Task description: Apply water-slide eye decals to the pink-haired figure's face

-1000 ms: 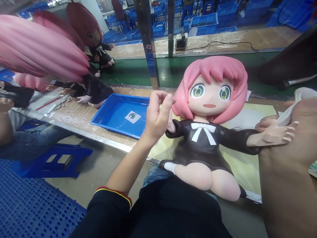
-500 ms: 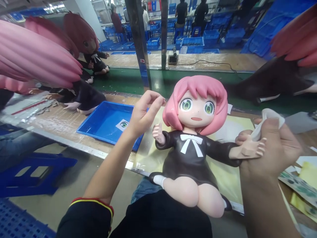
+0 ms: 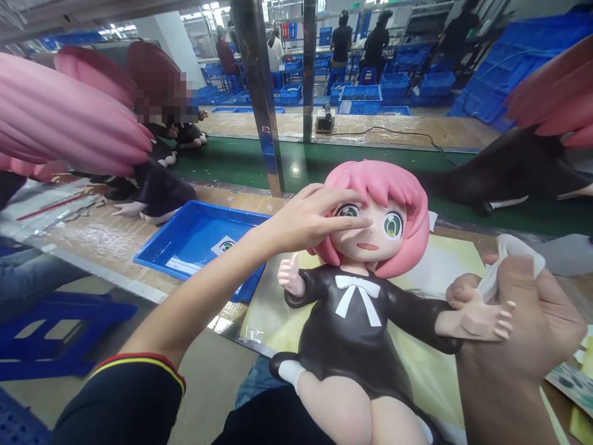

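Observation:
A large doll with pink hair, green eyes and a black dress with a white bow lies against my lap and the table edge. My left hand reaches across its face, fingers stretched out, fingertips pressing beside its left-side eye. My right hand is closed around the doll's outstretched arm near the wrist, with a white cloth bunched in the same grip.
A blue tray with an eye sticker sheet sits left of the doll on the wooden bench. More pink-haired dolls lie at the left and far right. A metal post stands behind. People work in the background among blue crates.
My left hand moved from hovering pinched beside the doll's head onto its face, fingers now stretched over the eye. The view shifted upward; the right hand keeps its hold on the arm.

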A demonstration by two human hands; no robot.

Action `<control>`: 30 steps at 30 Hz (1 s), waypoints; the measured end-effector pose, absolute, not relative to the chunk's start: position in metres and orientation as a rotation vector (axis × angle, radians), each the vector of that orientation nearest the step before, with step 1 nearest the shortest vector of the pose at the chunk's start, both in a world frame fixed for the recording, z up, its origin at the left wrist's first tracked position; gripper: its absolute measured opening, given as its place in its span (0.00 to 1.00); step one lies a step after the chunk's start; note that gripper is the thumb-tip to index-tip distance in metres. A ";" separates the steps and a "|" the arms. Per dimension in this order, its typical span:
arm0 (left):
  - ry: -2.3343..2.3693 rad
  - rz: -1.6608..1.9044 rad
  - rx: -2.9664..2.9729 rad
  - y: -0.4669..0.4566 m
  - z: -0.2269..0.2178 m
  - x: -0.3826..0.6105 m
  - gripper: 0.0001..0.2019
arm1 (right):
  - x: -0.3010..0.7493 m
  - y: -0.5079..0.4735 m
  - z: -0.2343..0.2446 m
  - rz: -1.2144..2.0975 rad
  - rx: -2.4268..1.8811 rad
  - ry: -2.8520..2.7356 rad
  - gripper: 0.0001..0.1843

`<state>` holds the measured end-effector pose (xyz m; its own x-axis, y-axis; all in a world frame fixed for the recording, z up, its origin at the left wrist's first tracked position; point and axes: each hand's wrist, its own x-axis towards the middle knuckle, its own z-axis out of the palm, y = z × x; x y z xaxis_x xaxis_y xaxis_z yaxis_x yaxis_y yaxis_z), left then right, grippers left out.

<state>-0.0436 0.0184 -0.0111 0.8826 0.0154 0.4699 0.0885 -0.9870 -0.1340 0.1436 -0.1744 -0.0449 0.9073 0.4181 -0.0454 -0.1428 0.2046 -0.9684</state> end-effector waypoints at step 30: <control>-0.014 -0.622 -2.665 0.014 -0.018 -0.043 0.18 | 0.147 -0.173 -0.050 0.307 -1.250 -0.279 0.11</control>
<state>-0.0430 0.0141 -0.0175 0.9008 -0.0802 0.4267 0.0988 -0.9191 -0.3814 0.1465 -0.1729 -0.0499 0.9257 0.3762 0.0392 -0.0753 0.2847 -0.9557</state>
